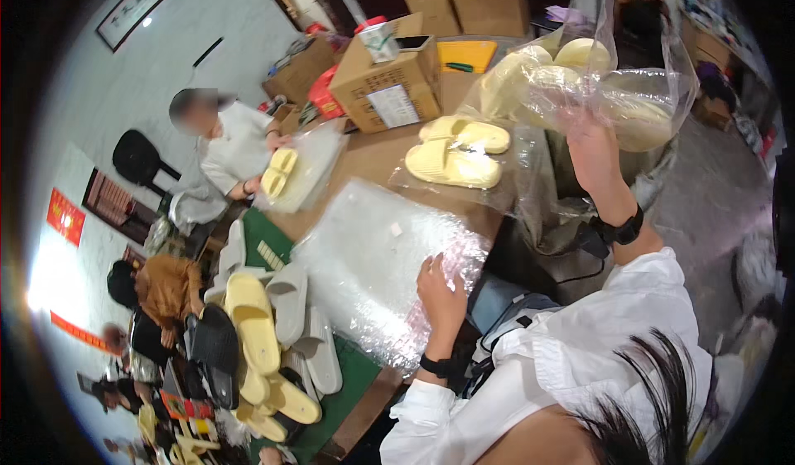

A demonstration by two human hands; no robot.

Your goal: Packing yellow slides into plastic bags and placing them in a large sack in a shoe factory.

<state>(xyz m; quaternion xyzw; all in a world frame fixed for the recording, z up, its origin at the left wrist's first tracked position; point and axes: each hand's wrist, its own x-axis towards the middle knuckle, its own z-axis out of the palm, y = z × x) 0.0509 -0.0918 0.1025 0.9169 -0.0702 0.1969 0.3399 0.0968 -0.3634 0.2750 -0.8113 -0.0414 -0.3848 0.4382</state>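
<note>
My left hand [441, 296] lies on a stack of clear plastic bags [364, 245], fingers stretched over the shiny film and gripping nothing that I can see. Out to the right, my raised right hand [594, 146] is closed on a clear plastic bag [650, 80], whose film partly hides the fingers. Pale yellow slippers [584, 53] show through the plastic around this hand; which bag each belongs to is hard to tell. Between my hands, a pair of yellow slippers [454, 167] lies in a clear bag on the brown table [364, 154].
Loose yellow slippers [252, 320], grey slippers [319, 349] and black slippers [213, 353] are heaped at the left on a green mat [352, 399]. Across the table a person [236, 146] handles bagged yellow slippers. A cardboard box [385, 84] stands at the far side.
</note>
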